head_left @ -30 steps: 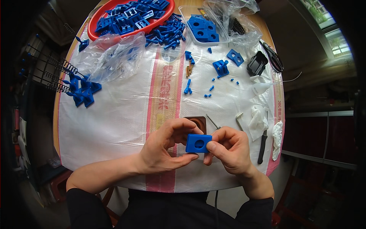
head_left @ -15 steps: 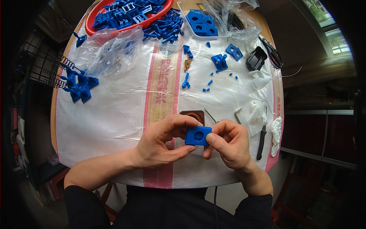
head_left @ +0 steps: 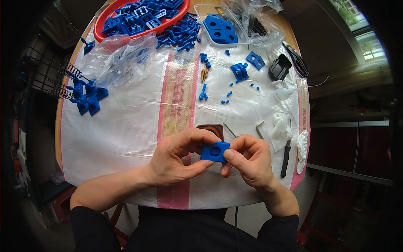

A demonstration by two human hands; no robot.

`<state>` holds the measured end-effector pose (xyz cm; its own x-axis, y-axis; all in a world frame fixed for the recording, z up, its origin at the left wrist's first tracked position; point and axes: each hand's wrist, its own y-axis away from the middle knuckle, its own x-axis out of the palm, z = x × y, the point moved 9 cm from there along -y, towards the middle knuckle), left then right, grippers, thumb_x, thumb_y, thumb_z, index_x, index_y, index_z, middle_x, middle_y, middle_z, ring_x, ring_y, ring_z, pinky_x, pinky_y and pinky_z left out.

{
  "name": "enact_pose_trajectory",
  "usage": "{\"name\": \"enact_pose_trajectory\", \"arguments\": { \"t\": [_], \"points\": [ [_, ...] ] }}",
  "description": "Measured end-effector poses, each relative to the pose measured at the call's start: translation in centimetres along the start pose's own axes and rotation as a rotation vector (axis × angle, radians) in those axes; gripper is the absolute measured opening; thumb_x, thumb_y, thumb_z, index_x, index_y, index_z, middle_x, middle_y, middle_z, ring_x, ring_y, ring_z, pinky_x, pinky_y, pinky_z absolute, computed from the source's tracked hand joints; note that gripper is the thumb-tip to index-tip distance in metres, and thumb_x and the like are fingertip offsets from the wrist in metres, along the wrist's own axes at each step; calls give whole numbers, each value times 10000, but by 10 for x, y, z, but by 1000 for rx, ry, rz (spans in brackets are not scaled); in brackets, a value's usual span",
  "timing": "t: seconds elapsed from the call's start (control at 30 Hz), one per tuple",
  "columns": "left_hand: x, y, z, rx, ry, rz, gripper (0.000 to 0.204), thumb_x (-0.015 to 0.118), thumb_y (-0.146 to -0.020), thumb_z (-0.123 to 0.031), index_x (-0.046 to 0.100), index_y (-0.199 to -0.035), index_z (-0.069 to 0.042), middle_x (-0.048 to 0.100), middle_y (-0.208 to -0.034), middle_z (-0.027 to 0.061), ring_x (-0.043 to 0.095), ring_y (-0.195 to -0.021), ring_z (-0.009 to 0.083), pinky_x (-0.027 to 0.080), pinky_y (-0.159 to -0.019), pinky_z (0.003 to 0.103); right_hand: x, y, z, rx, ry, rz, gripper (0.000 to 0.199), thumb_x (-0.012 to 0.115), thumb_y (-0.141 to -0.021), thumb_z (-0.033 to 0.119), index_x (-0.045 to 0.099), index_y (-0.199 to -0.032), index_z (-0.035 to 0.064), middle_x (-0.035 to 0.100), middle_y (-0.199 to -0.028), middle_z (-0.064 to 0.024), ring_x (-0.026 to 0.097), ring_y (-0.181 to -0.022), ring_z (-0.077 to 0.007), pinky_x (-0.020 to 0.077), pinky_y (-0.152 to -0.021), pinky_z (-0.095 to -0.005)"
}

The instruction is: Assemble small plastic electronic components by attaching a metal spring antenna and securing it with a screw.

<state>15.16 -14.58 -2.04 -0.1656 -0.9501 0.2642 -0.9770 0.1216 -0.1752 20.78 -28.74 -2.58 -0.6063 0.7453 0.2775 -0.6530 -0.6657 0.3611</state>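
Observation:
Both hands hold one blue rectangular plastic plate (head_left: 208, 154) with a round hole, raised over the near part of the table. My left hand (head_left: 176, 155) grips its left side, thumb below and fingers along the top edge. At the right edge, my right hand (head_left: 252, 161) pinches it between thumb and fingers. Just behind the plate lies a brown square block (head_left: 211, 128) with a round hollow, partly covered by my left fingers. A thin metal rod (head_left: 229, 129) rests beside it, its near end close to my right fingers.
A red basin (head_left: 99, 32) of blue parts stands far left, by a clear tub (head_left: 240, 42) of blue plates. Small blue pieces and brass pins (head_left: 204, 74) lie mid-table. On the right are a black-handled knife (head_left: 286, 159), scissors (head_left: 299, 63) and crumpled tissue (head_left: 280, 132).
The whole view has shifted slightly. Both hands keep the same grip on the blue plate, which is tilted a little differently.

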Motion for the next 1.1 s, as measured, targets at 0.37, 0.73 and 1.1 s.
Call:
{"name": "enact_pose_trajectory", "arguments": {
  "t": [0.37, 0.73, 1.1],
  "points": [
    [-2, 0, -1, 49, -24, -11, 484, 734, -859, 77, 556, -1306, 31, 607, -1283, 128, 639, -1146, 183, 541, -987, 334, 0, 0, 0, 3, -9, 22, 140, 688, -963, 50, 630, -989, -75, 712, -801, -133, 721, -706, -164, 596, -626, -275],
    [0, 1, -14, 166, -130, 23, 523, 723, -806, 165, 559, -1272, -8, 586, -1308, 219, 645, -1164, 236, 568, -973, 356, 3, 4, 8, -103, 56, 35, 84, 692, -953, 14, 652, -984, -53, 729, -805, -107, 728, -736, -139, 601, -656, -255],
    [0, 2, -13, 163, -133, 28, 532, 722, -804, 172, 559, -1278, -9, 582, -1317, 218, 643, -1174, 240, 562, -990, 359, 3, 4, 8, -108, 66, 44, 85, 698, -949, 9, 656, -987, -54, 733, -811, -108, 728, -743, -138, 601, -664, -254]
  ]
}}
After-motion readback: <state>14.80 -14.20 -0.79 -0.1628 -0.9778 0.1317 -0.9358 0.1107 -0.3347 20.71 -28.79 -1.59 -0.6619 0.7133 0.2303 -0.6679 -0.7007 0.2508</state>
